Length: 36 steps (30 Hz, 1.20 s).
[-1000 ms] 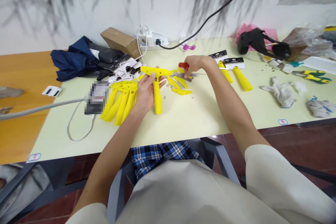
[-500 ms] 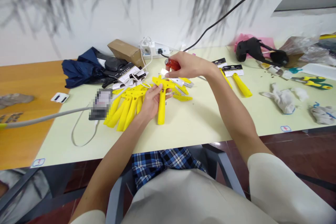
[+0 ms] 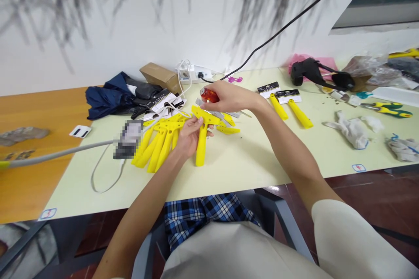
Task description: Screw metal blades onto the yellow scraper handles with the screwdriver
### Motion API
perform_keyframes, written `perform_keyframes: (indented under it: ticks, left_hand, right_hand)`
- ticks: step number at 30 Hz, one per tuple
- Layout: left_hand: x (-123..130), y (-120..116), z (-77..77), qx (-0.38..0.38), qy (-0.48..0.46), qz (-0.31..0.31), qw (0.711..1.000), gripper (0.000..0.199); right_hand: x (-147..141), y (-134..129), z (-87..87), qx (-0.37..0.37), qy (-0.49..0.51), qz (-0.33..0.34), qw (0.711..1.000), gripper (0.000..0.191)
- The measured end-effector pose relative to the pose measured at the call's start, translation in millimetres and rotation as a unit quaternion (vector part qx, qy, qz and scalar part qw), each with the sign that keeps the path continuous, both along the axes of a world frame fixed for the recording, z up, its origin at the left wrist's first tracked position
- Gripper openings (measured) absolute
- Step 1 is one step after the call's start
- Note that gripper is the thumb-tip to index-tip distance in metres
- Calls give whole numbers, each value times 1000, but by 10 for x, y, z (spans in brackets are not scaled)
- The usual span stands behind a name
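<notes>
Over the table [image 3: 248,157], left hand [image 3: 189,138] is closed on a yellow T-shaped plastic part [image 3: 201,148] — right hand [image 3: 231,98] is raised, gripping a red object [image 3: 208,95].

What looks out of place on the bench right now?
Dark specks lie scattered across the pale tabletop, to the right of the yellow plastic T-shaped handles; they look spilled, though they are too small to identify.

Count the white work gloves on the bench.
2. One crumpled glove lies toward the right; a second glove lies farther right near the edge. A white wad beside the first might be another; I cannot tell.
</notes>
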<state>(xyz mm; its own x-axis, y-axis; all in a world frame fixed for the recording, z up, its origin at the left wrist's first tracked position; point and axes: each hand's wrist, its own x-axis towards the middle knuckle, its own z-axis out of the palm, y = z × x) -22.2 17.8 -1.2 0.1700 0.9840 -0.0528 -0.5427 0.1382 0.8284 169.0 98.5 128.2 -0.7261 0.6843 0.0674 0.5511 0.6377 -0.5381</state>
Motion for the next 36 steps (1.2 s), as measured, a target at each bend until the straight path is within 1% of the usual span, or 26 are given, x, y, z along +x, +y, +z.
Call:
perform_keyframes:
  ticks: [3, 6, 10, 15, 20, 29, 32, 36]
  left_hand:
    - [-6, -6, -3, 2, 8, 0, 1000, 36]
    - [-7, -8, 5, 1, 11, 3, 1000, 36]
    - [-6, -9, 15, 5, 17, 5, 1000, 35]
    - [-8, -9, 5, 5, 20, 8, 1000, 34]
    - [8, -10, 14, 13, 13, -4, 1000, 40]
    - [44, -9, -7, 24, 36, -27, 999, 45]
    - [70, -9, -24, 34, 39, -27, 998, 47]
    - [98, -5, -42, 41, 28, -25, 998, 48]
  right_hand:
    - [-18, -28, 14, -1, 7, 1, 1000, 36]
    - [-3, -60, 55, -1, 18, -21, 1000, 32]
    - [22, -87, 97, -6, 26, -37, 999, 33]
    - [13, -73, 73, -1, 26, -38, 999, 31]
    - [-30, -47, 13, 7, 25, -4, 1000, 30]
    - [-42, 50, -121, -12, 45, 65, 997, 42]
    - [-1, 82, -134, -18, 30, 79, 996, 44]
    - [49, 96, -108, -27, -13, 84, 996, 48]
